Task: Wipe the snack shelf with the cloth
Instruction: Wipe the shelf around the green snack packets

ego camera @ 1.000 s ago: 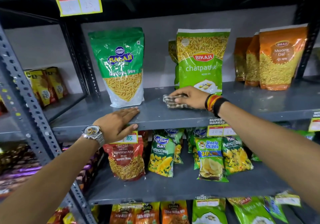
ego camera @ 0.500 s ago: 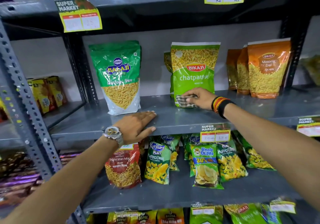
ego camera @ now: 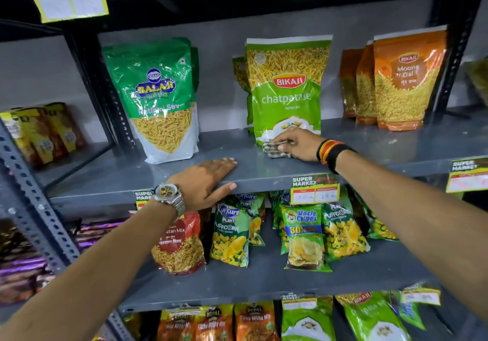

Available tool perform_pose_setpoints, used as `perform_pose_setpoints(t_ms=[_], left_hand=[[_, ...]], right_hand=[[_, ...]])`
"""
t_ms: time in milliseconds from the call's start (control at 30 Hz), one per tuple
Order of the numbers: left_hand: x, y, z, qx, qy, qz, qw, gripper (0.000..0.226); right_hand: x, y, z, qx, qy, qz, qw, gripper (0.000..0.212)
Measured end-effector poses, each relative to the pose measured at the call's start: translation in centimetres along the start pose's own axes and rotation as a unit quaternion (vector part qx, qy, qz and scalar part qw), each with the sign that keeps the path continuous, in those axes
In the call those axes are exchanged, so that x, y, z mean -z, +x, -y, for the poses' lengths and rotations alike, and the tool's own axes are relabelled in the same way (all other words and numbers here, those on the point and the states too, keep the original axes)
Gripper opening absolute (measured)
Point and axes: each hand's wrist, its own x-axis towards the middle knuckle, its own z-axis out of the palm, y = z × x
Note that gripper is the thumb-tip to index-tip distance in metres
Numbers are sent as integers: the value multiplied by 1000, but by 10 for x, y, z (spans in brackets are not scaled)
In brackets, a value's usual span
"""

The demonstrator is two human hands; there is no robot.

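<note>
I see my right hand (ego camera: 298, 144), centre-right of frame, fingers curled, pressing the checked cloth (ego camera: 274, 150) onto the grey shelf (ego camera: 369, 142) against the Bikaji pouch (ego camera: 286, 87). My left hand (ego camera: 204, 179) lies flat, fingers extended, on the shelf's front edge.

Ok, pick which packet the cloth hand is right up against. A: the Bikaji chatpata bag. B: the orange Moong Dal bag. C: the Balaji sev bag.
A: the right hand presses the checked cloth onto the shelf at the foot of the green Bikaji chatpata bag.
</note>
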Motion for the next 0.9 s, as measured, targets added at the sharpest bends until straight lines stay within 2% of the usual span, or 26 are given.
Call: perform_pose_setpoints(t_ms=[133,267,300,433,500,600,733,767,900], left_hand=[[2,-1,-1,-5,-3,3,1000,72],[2,-2,0,-7,-4,1,1000,70],[2,-2,0,-5,-5,1,1000,71],[4,0,0,-1,-6,10,1000,78],[4,-1,0,-2,-7,6,1000,80],[2,-3,1,-8,-11,2,1000,77],[1,-4,1,-14,-28,-2,1000,71],[2,-4,2,-13,-32,0,999,70],[8,0,-6,-7,-41,-4,999,71]], right_hand=[[-1,-30,13,29,11,22,999,31],[12,-62,28,55,47,111,991,28],[17,-60,28,52,53,111,991,28],[17,-31,6,-46,25,-14,999,30],[6,-28,4,-65,-3,-26,998,28],[-4,-46,22,-40,3,-9,999,29],[15,-86,38,4,13,82,997,29],[25,-91,39,0,25,83,996,29],[66,-88,21,-62,57,-63,994,31]])
